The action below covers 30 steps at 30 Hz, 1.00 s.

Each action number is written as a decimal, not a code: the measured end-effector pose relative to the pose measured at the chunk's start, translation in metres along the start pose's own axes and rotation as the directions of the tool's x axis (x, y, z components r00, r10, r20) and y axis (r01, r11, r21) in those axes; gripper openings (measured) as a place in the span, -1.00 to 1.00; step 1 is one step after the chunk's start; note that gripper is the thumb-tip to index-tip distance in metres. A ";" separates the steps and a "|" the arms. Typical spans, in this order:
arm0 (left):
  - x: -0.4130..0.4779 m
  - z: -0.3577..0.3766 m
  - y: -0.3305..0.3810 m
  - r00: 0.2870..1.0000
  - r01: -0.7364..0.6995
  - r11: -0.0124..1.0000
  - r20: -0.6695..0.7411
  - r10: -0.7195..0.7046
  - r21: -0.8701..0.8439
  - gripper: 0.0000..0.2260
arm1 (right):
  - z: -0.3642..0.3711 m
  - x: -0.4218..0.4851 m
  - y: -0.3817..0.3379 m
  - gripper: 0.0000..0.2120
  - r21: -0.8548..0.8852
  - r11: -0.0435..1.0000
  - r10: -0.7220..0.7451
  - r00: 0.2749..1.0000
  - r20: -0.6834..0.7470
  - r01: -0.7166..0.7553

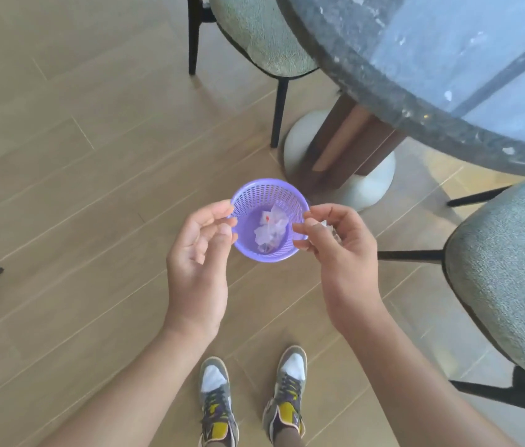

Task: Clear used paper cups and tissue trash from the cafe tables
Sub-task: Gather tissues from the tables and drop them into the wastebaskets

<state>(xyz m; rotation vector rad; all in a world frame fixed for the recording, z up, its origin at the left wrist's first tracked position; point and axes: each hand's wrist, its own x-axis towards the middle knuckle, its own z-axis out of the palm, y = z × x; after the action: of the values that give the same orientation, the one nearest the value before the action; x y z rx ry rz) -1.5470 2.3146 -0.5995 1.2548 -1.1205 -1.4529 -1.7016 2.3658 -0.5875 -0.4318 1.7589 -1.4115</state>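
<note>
tissue trash (269,229) lies in the bottom of one purple basket (264,186), a perforated plastic bin standing on the wooden floor (77,156) just beside the white pedestal base (371,188) of the round table (384,75). the pieces in it are white and crumpled, one with a small red mark, and too bunched together to count.

two bare hands hang above the basket, one over each side of its rim. the right hand (338,250) is over the right side of the rim with its fingers curled in, thumb and fingertips pinching one small tissue wad (323,224); only a bit of the wad shows between the fingers. the left hand (198,253) is over the left side of the rim, palm turned up, its fingers loosely curled with thumb and forefinger close together and nothing between them. whether it touches the rim cannot be told.

the one table has a dark speckled stone top and fills the upper right corner of the view. two chairs with grey-green cushioned seats and black legs stand at it, one chair (261,37) at its far left edge and the other chair (513,269) at its near edge, to the right of the basket. two sneakers (216,404), grey with yellow and purple, stand side by side on the floor below the hands.
</note>
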 end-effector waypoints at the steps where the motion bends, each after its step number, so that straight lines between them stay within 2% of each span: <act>1: 0.006 -0.001 -0.015 1.000 0.004 1.000 -0.003 -0.004 0.002 -0.79 | 0.001 0.008 0.014 -0.95 -0.007 1.000 0.006 1.000 -0.007 -0.006; 12: 0.047 -0.010 -0.120 1.000 0.020 0.999 -0.020 -0.019 0.046 -0.76 | 0.020 0.087 0.132 -0.90 -0.079 0.993 0.084 0.996 -0.039 -0.087; 15: 0.048 -0.015 -0.133 1.000 0.010 0.997 -0.019 -0.009 0.075 -0.73 | 0.038 0.124 0.180 -0.95 -0.140 0.972 0.186 0.981 -0.051 -0.191; 19: 0.046 -0.027 -0.147 0.999 0.021 0.995 -0.028 -0.018 0.102 -0.74 | 0.067 0.164 0.223 -0.69 -0.255 0.905 0.346 0.938 -0.026 -0.341; 23: 0.043 -0.035 -0.151 0.998 0.034 0.993 -0.050 -0.029 0.110 -0.77 | 0.083 0.185 0.241 -0.65 -0.282 0.848 0.476 0.879 0.028 -0.450; 27: 0.039 -0.037 -0.146 0.997 0.049 0.993 -0.059 -0.043 0.105 -0.76 | 0.084 0.186 0.244 -0.69 -0.209 0.861 0.482 0.875 0.039 -0.464; 30: 0.036 -0.033 -0.132 0.998 0.045 0.994 -0.058 -0.040 0.096 -0.76 | 0.072 0.165 0.217 -0.66 -0.181 0.917 0.370 0.927 0.055 -0.356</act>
<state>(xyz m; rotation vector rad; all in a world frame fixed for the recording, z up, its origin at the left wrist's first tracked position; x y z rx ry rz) -1.5254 2.3032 -0.7386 1.3866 -1.1451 -1.3996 -1.6984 2.2724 -0.8533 -0.2332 1.7835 -0.9720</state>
